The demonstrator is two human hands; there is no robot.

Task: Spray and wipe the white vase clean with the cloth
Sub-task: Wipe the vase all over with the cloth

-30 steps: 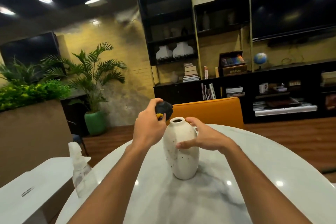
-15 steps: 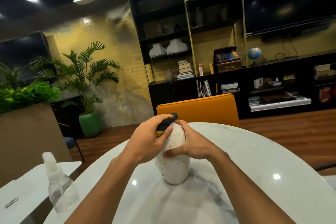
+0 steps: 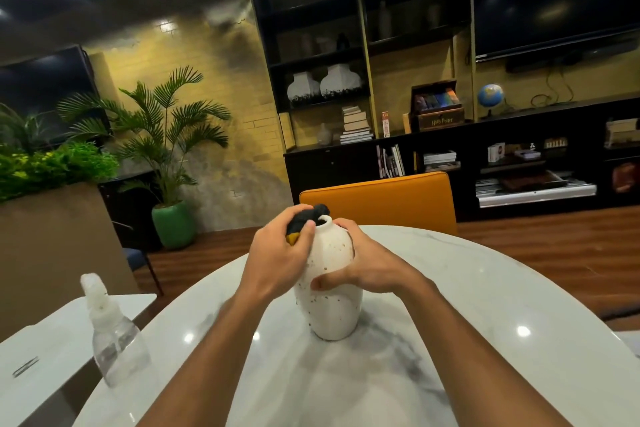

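Note:
The white speckled vase (image 3: 332,308) stands upright in the middle of the round marble table (image 3: 485,340). My left hand (image 3: 277,260) grips a bunched black cloth with a yellow patch (image 3: 304,218) and presses it against the vase's left shoulder by the mouth. My right hand (image 3: 360,267) wraps around the vase's right side, thumb across the front. The clear spray bottle (image 3: 112,336) stands alone at the table's left edge, away from both hands.
An orange chair back (image 3: 381,198) sits right behind the table's far edge. A lower white table (image 3: 41,350) lies to the left, past the spray bottle. Planters, a potted palm and black shelving stand farther back across the wood floor.
My left hand brought the cloth down from above the vase's mouth onto its upper left side. My right hand closed around the vase's right side. The view shifted slightly.

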